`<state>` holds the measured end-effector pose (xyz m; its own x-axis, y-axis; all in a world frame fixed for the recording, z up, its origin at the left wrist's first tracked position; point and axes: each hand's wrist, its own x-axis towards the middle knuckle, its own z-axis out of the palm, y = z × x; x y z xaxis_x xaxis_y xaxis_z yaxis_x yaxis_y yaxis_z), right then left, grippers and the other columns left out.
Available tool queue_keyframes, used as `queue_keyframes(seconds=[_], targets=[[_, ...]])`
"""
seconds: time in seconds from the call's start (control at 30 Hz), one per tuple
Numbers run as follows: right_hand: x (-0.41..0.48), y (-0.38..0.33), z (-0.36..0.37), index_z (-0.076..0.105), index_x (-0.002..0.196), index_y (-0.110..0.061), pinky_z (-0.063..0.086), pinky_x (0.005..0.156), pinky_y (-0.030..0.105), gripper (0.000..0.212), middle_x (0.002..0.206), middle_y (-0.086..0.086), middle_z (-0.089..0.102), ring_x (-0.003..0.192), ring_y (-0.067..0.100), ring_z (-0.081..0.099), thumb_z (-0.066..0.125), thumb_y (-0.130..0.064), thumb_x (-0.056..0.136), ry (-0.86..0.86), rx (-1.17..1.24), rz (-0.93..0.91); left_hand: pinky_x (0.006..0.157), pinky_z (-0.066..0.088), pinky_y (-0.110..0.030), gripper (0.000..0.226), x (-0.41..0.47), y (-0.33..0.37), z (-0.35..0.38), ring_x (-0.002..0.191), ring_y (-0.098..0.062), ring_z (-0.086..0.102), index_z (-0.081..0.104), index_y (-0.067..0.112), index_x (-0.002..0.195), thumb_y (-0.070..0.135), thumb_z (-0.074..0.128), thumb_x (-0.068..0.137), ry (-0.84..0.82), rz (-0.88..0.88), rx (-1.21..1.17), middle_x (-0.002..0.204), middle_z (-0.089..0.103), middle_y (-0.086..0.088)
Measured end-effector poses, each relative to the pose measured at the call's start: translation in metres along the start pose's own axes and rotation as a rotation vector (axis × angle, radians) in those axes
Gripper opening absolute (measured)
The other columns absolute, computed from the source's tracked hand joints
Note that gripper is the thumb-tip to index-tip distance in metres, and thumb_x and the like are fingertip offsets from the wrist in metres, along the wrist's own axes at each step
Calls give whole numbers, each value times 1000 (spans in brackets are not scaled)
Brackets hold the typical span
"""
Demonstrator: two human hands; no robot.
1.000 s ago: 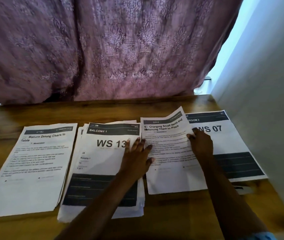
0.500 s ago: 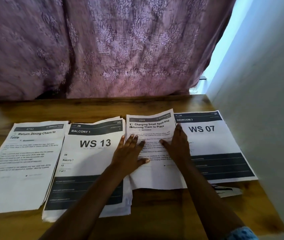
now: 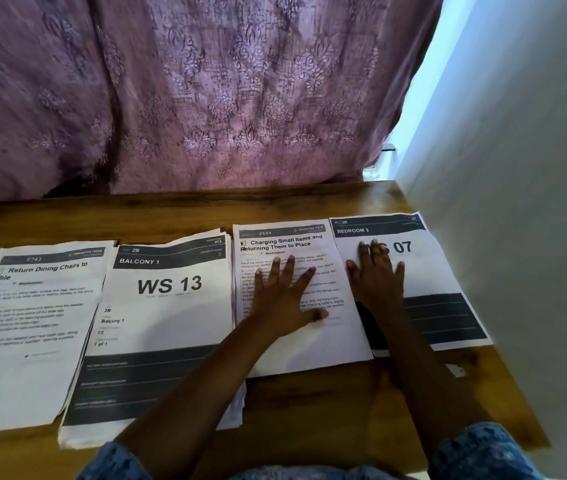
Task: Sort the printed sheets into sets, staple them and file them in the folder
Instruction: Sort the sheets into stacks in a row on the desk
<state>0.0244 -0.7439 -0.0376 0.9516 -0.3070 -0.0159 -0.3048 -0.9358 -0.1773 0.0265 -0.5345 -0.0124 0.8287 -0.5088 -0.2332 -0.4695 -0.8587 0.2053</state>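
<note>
Where my blue patterned sleeves enter at the near edge, the wooden bench shows bare between my forearms. Four piles of printed sheets lie side by side across it. From the left they are the "Return Dining Chairs to Table" sheet; the "WS 13" stack, several sheets deep with fanned edges; the "Charging Small Items" sheet; and the "WS 07" sheet, nearest the white wall. A small white scrap lies just beside the near corner of the last.

My left forearm crosses the near right corner of the "WS 13" stack. My right forearm covers the edge where the "Charging Small Items" sheet meets the "WS 07" sheet.

My left grip lies wide and flat on the "Charging Small Items" sheet, fingers straight and spread, holding nothing. My right grip lies equally flat on the "WS 07" sheet, fingers straight, hiding part of the "WS" heading.

Beyond the sheets a purple patterned curtain hangs to the far edge of the bench.
</note>
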Motion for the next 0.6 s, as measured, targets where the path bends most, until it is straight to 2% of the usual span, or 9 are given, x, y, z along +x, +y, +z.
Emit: queue_keyframes(seconds=[0.1, 0.33, 0.53, 0.6], targets=[[1, 3, 1, 9, 152, -21, 3, 114, 55, 62, 159, 6, 5, 147, 24, 2, 20, -51, 99, -9, -2, 0, 111, -11, -59, 94, 4, -7, 8, 144, -34, -21, -9, 40, 150, 82, 34, 78, -53, -32, 8, 158, -24, -6], [0, 4, 4, 12, 151, -21, 6, 114, 55, 62, 159, 7, 10, 147, 25, 5, 22, -51, 98, 9, -10, 6, 109, -17, -58, 93, -2, -24, 10, 143, -31, -25, -13, 41, 149, 82, 31, 78, -38, 0, 0, 157, -26, -3], [1, -6, 5, 12, 151, -19, 5, 114, 56, 62, 159, 9, 10, 146, 26, 7, 24, -50, 98, 14, -1, 3, 109, -18, -56, 104, -2, -28, 17, 144, -30, -22, -11, 43, 149, 94, 2, 59, 27, 7, -8, 159, -22, -2], [2, -7, 5, 12, 151, -19, 5, 114, 56, 62, 159, 9, 10, 146, 27, 6, 24, -50, 99, 14, 2, 6, 109, -18, -56, 100, -2, -27, 17, 144, -30, -23, -11, 43, 149, 93, 7, 65, 26, 6, -7, 158, -22, -2]])
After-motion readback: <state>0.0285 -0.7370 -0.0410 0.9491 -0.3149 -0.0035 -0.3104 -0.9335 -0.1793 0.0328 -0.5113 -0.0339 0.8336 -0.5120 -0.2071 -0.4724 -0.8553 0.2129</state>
